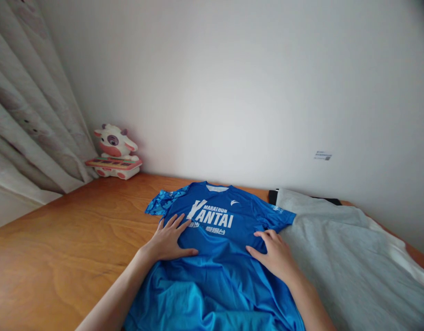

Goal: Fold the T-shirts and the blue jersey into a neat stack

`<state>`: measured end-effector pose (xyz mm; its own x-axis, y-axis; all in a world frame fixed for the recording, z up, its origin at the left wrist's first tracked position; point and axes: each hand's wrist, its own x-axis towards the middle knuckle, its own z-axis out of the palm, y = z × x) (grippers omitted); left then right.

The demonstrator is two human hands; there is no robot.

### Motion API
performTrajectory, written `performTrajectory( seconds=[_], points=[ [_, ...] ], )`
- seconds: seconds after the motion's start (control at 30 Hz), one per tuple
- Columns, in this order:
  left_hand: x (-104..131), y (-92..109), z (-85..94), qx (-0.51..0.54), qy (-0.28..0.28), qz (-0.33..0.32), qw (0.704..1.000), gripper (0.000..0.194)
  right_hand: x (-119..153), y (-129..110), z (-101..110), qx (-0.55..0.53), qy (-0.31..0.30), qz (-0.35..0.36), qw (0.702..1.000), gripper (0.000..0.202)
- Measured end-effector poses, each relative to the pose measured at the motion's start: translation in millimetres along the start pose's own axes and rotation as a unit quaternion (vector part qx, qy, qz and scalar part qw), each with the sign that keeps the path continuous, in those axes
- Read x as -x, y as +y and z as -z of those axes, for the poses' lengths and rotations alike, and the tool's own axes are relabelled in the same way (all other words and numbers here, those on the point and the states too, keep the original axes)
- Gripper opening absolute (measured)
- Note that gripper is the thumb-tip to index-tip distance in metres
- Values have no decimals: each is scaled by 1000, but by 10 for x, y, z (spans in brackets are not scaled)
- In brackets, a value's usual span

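Observation:
A blue T-shirt (212, 243) with white "MARATHON YANTAI" lettering lies front up on the wooden surface, its collar toward the wall. Its upper part is fairly smooth, while the lower half is rumpled and runs out of view at the bottom. My left hand (169, 241) rests with spread fingers on the left side of the shirt, below the patterned sleeve. On the opposite side, my right hand (276, 253) touches the shirt under the right sleeve, fingers slightly bent and thumb apart. Both hands are open.
Grey cloth (339, 248) lies right of the shirt, partly under its sleeve, with black fabric (325, 201) behind it. A cow-shaped toy keyboard (115, 154) stands in the back left corner beside the curtain (32, 101). The wall (219, 92) bounds the wooden surface (70, 234) at the back.

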<state>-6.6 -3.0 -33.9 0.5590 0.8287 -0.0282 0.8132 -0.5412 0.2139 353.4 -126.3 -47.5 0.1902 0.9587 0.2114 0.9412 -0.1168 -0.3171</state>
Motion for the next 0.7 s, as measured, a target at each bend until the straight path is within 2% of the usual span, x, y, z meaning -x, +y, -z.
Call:
performTrajectory(
  seconds=[0.13,0.23,0.33,0.4,0.5,0.53,0.63,0.7],
  points=[
    [20,-25,17,0,-16,-17,1000,118,-3,121,-29,28,-42,-27,998,69],
    [1,-4,-4,-7,-5,-27,1000,114,-28,189,-104,23,-56,-28,998,73],
    [-1,43,20,1,14,-37,999,101,-22,188,-129,4,-22,-21,1000,61],
    [65,77,112,21,40,-56,997,80,59,139,-45,-32,17,9,999,48],
    [356,115,364,67,78,-131,986,46,356,43,252,-98,49,77,991,35],
    [508,115,455,78,70,-165,981,38,494,30,372,-107,35,102,988,31],
    [1054,41,627,75,0,-230,970,25,926,121,646,-102,-44,208,972,18],
    [1392,-85,615,60,7,-236,970,25,1145,271,700,-87,-55,273,957,23]
  ],
)
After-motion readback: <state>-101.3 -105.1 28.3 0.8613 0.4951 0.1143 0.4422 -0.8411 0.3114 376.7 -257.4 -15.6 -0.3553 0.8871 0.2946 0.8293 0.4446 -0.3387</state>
